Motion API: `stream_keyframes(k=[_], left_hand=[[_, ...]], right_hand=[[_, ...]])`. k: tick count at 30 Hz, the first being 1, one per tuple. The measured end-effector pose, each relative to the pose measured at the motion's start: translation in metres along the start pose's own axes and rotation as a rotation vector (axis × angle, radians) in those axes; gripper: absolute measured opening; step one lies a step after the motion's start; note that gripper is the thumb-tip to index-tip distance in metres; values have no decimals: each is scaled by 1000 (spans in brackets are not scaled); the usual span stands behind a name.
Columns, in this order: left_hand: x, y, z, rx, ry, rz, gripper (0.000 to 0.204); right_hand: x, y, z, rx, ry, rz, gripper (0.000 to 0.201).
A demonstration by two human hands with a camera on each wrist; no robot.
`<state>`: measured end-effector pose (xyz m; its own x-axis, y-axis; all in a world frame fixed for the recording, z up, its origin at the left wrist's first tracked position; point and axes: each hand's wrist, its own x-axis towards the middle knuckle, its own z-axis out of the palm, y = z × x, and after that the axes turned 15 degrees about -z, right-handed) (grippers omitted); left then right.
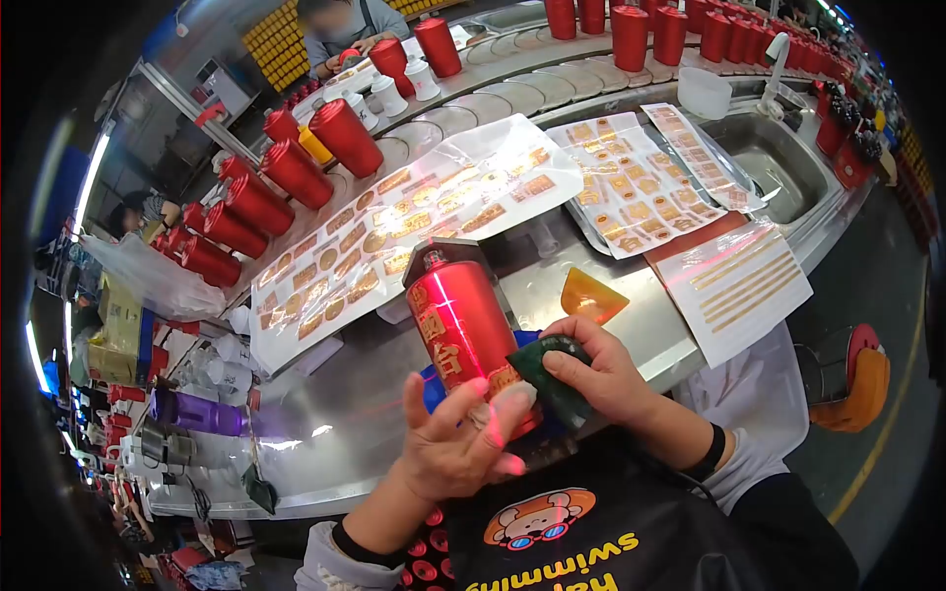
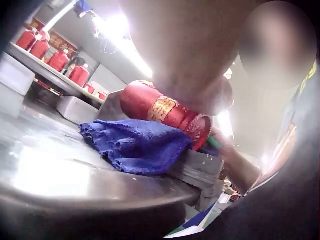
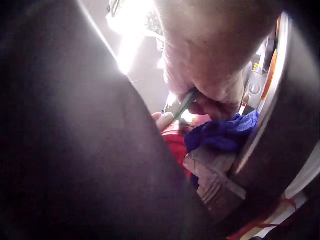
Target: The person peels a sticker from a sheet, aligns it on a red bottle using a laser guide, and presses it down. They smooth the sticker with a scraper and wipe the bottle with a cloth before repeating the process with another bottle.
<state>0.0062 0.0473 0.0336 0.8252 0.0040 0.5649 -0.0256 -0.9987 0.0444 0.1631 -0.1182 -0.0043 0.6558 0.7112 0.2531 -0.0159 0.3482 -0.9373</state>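
Note:
A red bottle (image 1: 461, 310) with gold lettering lies tilted on a grey stand (image 2: 200, 172) padded with a blue cloth (image 2: 135, 145). At its lower end is my left hand (image 1: 458, 443), fingers spread and fairly straight, the fingertips right at the bottle's surface. A whitish covering (image 1: 505, 404) shows on its fingers. My right hand (image 1: 606, 374) grips a dark green flat scraper (image 1: 552, 389) between thumb and fingers, its edge beside the bottle's lower side. In the right wrist view, the scraper's thin edge (image 3: 185, 103) shows close to the bottle.
Sheets of gold stickers (image 1: 414, 217) lie behind the bottle, with more sticker sheets (image 1: 631, 182) to the right. An orange scraper (image 1: 593, 295) rests on the metal table (image 1: 552, 271). Red bottles (image 1: 296, 172) line the conveyor. A sink (image 1: 778, 163) stands at right; another person (image 1: 345, 34) works opposite.

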Motion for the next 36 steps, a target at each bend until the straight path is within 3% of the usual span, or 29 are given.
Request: stream_keyframes(k=[6,9,12,15,18,21,24,27,36], left_hand=[[11,-15,-1,-154,-26,-155,51],[7,1,9,-394,77,-395,58],[19,31,14,-448,91,-555,76],[30,37,13,-368,1,-617,88],[28,32,18,-365,-12,-618,87],[24,21,21,-596,-38,-602,85],[18,21,24,-860,-45,-693,83],[14,16,24,-894,-46,-653,83],[13,13,27,-1015,3,-591,77]], right_hand=[[-1,0,1,-34,-5,-7,26],[-2,0,1,-16,6,-15,26],[-2,0,0,-8,-16,-7,25],[-1,0,0,-37,-28,-2,25],[-3,2,0,-13,7,-30,24],[-4,1,0,-154,88,-209,24],[0,-7,-4,-519,-66,-601,29],[0,-7,-5,-662,-256,-841,37],[-11,-20,-3,-699,-389,-855,33]])
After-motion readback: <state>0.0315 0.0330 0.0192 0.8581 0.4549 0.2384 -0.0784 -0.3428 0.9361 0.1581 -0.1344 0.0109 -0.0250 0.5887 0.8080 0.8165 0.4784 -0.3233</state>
